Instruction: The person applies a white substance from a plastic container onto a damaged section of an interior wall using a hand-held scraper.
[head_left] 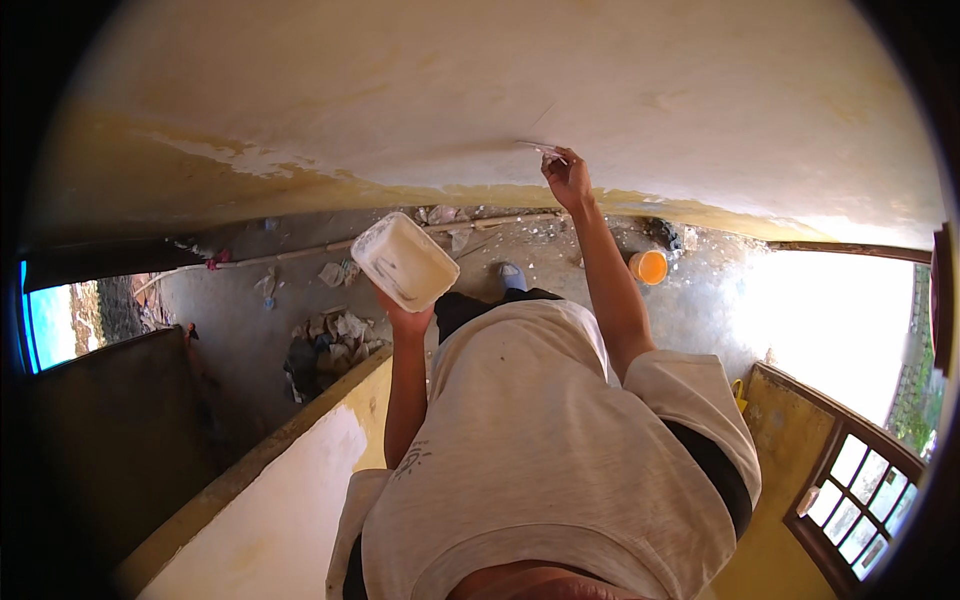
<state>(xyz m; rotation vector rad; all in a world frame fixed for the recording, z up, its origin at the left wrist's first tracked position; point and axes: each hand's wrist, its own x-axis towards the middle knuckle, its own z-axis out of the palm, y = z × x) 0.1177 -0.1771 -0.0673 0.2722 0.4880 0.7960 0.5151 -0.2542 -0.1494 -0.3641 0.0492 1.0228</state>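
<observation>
My left hand [407, 318] grips the underside of a white rectangular plastic tub [428, 258], which is tilted so that its inside shows. Pale residue and a dark smear mark the bottom of the tub. Raised higher, my right hand [568, 182] has its fingers closed round a thin flat scraper [541, 147] smeared with white paste. The scraper's blade lies at the surface of the wall [400, 90], though its exact contact is hard to make out. White filler covers much of this wall, and yellowish old paint shows along its lower part.
A long pole [310, 248] lies along the wall's foot among scraps. An orange bucket [649, 267] stands on the floor to the right, near a dark bag [662, 233]. Crumpled sacks [335, 345] lie left, beside a low partition [300, 450]. A paned window [862, 498] is at lower right.
</observation>
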